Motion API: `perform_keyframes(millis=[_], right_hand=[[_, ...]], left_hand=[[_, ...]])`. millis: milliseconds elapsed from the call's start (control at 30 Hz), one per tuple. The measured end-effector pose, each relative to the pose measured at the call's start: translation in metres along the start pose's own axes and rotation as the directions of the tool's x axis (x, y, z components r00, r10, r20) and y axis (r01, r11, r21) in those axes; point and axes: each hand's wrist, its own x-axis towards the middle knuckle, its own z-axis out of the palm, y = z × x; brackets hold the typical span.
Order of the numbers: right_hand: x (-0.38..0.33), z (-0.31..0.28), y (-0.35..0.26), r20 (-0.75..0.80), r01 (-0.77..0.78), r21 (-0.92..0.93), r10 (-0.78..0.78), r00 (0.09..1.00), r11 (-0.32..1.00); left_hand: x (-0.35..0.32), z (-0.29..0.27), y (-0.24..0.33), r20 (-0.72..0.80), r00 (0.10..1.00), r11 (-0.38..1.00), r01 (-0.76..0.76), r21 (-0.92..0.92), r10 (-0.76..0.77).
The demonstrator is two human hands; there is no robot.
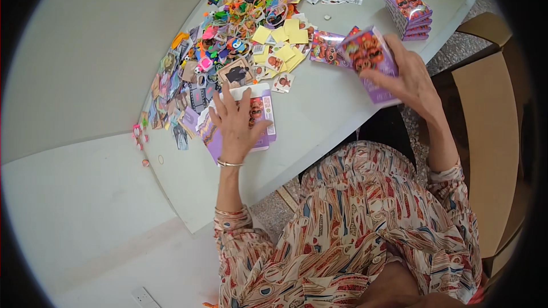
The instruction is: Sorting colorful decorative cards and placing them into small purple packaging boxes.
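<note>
Head view, right hand (412, 80) pinching purple box (370, 57), left hand (235, 122) spread on flat purple carton (264, 115)

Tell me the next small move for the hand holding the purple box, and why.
Probably bring the purple box in the right hand down toward the flat purple cartons under the left hand. The box is raised off the white table, while the left hand rests flat, and small toys lie just beyond.

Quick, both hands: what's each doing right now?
Left hand: open, flat on the purple cartons.
Right hand: closed on a purple box.
</note>
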Motion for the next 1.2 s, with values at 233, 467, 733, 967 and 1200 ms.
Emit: perform_keyframes(millis=[233,467,733,967,1200], right_hand=[[0.023,0.026,0.03,-0.391,0.209,-0.426,-0.387,0.835,0.88],[0.022,0.013,0.025,-0.467,0.153,-0.485,-0.403,0.787,0.861],[-0.02,0.08,-0.027,-0.263,0.439,-0.253,-0.498,0.826,0.862],[-0.017,0.122,-0.022,-0.19,0.325,-0.225,-0.369,0.91,0.918],[-0.012,0.118,-0.014,-0.163,0.254,0.012,-0.249,0.955,0.967]], left_hand=[[0.006,0.017,-0.032,0.059,0.988,0.977,-0.13,-0.167,0.142],[0.02,0.011,-0.033,-0.036,0.996,0.912,-0.091,-0.401,0.084],[0.05,-0.029,0.039,0.166,0.954,0.335,0.246,-0.909,-0.25],[0.052,0.007,0.102,-0.095,0.968,0.368,-0.002,-0.93,-0.234],[0.038,0.005,0.103,-0.063,0.957,0.183,-0.01,-0.983,-0.283]])
